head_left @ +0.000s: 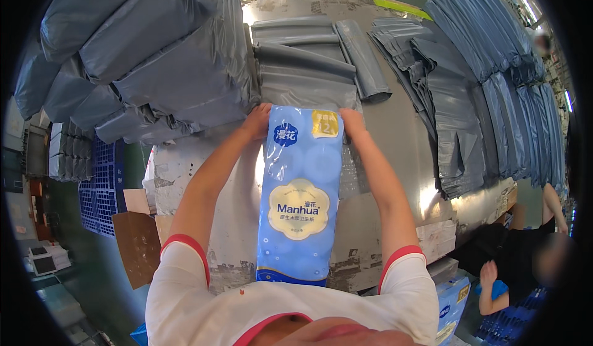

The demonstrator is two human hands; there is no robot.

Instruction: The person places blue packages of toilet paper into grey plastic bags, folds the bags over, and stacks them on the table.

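A long light-blue plastic pack of toilet paper [296, 160] lies lengthwise in front of me, its near end close to my body. My left hand [256, 122] grips its far left corner, and my right hand [352, 123] is closed round the far right corner. The fingertips of both hands are partly hidden behind the pack's far edge. Just beyond this end, grey plastic bags [306, 62] are spread flat on the metal-topped table [235, 222], reaching up to my hands. Whether my fingers also pinch the nearest bag, I cannot tell.
Filled grey bags [167, 55] are piled high at the left. A rolled grey bag [363, 62] and a stack of flat bags [454, 111] lie to the right, with more bags [488, 31] hanging beyond. Another person's hand [488, 273] shows at lower right, near another blue pack [453, 309].
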